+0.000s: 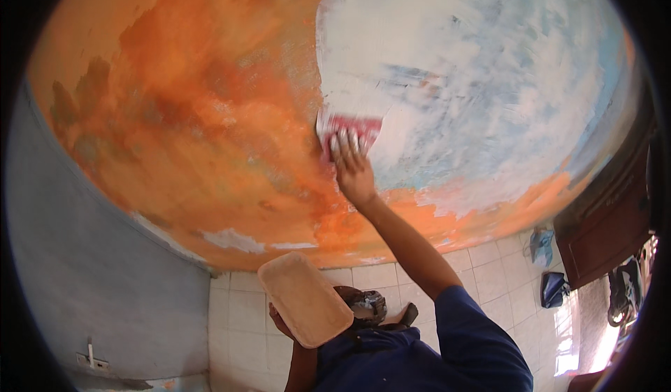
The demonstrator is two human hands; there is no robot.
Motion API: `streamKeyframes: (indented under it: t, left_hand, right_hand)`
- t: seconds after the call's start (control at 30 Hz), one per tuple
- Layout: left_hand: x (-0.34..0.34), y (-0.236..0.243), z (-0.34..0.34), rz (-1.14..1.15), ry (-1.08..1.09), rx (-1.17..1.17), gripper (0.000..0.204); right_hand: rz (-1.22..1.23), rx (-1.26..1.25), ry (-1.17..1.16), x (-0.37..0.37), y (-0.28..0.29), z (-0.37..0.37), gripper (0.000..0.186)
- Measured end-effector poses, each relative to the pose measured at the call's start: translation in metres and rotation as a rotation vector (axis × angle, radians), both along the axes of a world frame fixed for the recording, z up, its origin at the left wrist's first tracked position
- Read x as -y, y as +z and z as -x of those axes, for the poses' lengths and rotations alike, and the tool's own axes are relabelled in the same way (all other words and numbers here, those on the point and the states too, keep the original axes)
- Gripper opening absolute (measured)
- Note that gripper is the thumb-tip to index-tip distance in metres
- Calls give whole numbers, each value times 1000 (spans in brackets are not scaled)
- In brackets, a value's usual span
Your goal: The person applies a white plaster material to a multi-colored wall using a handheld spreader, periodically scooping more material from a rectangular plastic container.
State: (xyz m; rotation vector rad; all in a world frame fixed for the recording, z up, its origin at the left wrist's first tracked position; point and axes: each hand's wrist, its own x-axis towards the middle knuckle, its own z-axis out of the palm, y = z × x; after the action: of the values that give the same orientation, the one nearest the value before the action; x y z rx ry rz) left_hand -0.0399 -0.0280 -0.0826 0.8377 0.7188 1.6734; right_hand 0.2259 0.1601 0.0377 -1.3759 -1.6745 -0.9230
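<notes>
My right hand (353,165) is pressed to the wall with its fingers stretched over a flat red spreader (358,124). White smears cover the fingertips. The spreader lies against the edge where a white filler coat (370,42) meets the orange painted wall (210,133). Lower down, my left hand (278,320) supports a pale beige rectangular tub (305,300) from its left side. Most of that hand's fingers are hidden behind the tub. I cannot make out how much the tub contains.
A grey wall (91,252) meets the orange one at the left, with a socket plate (93,362) low on it. Pale tiles (241,308) cover the floor. At the right are a blue plastic bag (541,247), a dark blue bag (554,290) and a brown wooden door (604,242).
</notes>
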Motion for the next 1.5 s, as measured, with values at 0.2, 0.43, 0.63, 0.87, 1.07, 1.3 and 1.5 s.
streamKeyframes:
  t: [0.2,0.43,0.63,0.87,1.07,1.3,1.5]
  left_hand:
    - [2,9,9,35,-108,278,52]
    - [6,8,24,9,157,-367,54]
    - [-8,1,16,-115,134,-169,48]
    - [-2,-9,13,-62,88,-61,46]
    - [2,-14,25,-27,86,-1,45]
    - [2,-21,23,0,70,99,43]
    - [3,-27,29,114,18,410,42]
  right_hand:
    - [321,-55,84,63,-158,10,54]
    - [-98,-105,190,66,17,-7,58]
    - [-93,53,62,23,1,-40,51]
    - [281,89,83,81,-179,-30,49]
    - [102,-5,199,85,-77,-15,54]
    - [-55,-15,0,14,-38,-16,47]
    - [190,-21,43,31,-172,-12,49]
